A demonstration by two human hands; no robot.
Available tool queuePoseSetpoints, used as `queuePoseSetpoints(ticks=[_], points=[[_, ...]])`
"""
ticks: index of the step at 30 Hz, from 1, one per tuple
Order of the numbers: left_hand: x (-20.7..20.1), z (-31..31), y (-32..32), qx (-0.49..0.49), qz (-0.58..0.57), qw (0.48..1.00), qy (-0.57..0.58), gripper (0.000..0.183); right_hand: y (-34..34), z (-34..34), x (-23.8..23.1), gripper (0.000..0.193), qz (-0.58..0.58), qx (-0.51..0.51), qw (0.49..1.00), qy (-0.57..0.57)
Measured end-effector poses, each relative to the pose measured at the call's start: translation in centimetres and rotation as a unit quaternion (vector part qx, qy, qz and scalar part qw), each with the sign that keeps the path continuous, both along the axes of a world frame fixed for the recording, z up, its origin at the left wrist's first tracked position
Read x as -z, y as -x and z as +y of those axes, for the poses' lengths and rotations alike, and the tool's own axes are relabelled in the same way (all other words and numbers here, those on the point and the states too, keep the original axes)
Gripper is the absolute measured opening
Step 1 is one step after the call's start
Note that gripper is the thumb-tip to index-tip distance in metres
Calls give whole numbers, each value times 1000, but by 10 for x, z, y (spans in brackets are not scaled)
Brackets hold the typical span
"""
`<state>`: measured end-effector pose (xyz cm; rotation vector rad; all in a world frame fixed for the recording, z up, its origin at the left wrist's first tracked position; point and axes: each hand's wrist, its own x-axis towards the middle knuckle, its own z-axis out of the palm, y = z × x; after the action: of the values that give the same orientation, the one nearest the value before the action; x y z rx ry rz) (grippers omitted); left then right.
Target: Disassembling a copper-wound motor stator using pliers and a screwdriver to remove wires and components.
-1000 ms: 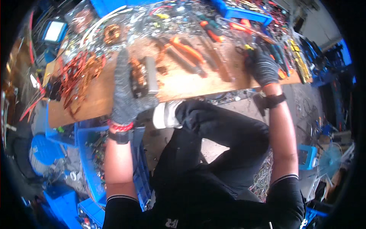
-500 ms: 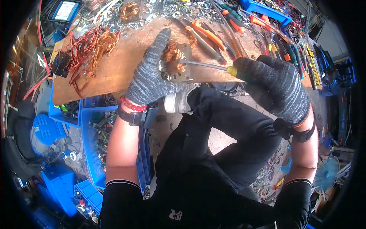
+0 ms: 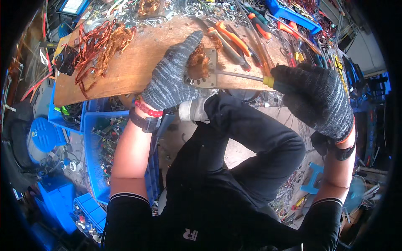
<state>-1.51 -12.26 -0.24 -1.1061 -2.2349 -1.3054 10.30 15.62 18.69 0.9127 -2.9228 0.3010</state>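
Observation:
My left hand (image 3: pixel 171 79), in a grey knitted glove, grips a squarish metal motor stator (image 3: pixel 212 62) at the front edge of the wooden bench, thumb pointing away from me. Copper windings (image 3: pixel 198 63) bulge from the stator's middle, with metal teeth showing round its lower side. In my right hand (image 3: pixel 320 98), gloved and closed, is a screwdriver (image 3: pixel 245 76) with a yellow-collared handle. Its shaft points left, and the tip reaches the windings; how deep it goes cannot be seen. Just beyond the stator lie orange-handled pliers (image 3: pixel 232 39).
Pulled copper wire (image 3: pixel 98 48) lies in a tangle on the bench (image 3: pixel 134 62) at left. Metal scraps cover its far side. More hand tools and a blue tray (image 3: pixel 293 16) are at right. Blue crates (image 3: pixel 94 163) stand below on the left; a blue stool (image 3: pixel 313 178) is at lower right.
Both hands have shifted a little to the right together with the stator and the screwdriver. The stator is slightly turned, and the copper in it sits differently against the screwdriver tip.

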Motion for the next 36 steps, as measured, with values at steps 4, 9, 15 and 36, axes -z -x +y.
queuePoseSetpoints(ticks=[4,9,15,36], points=[[-3,1,-2,2,11,1000,20,115,8,6,10,46,22,-48,999,-11],[-4,1,-2,1,22,999,43,114,14,8,20,42,-149,71,979,120],[-13,1,-1,20,-31,995,97,122,8,28,72,43,-223,133,937,233],[-1,18,-4,-26,-15,989,147,113,-19,-6,105,37,-108,202,956,182]])
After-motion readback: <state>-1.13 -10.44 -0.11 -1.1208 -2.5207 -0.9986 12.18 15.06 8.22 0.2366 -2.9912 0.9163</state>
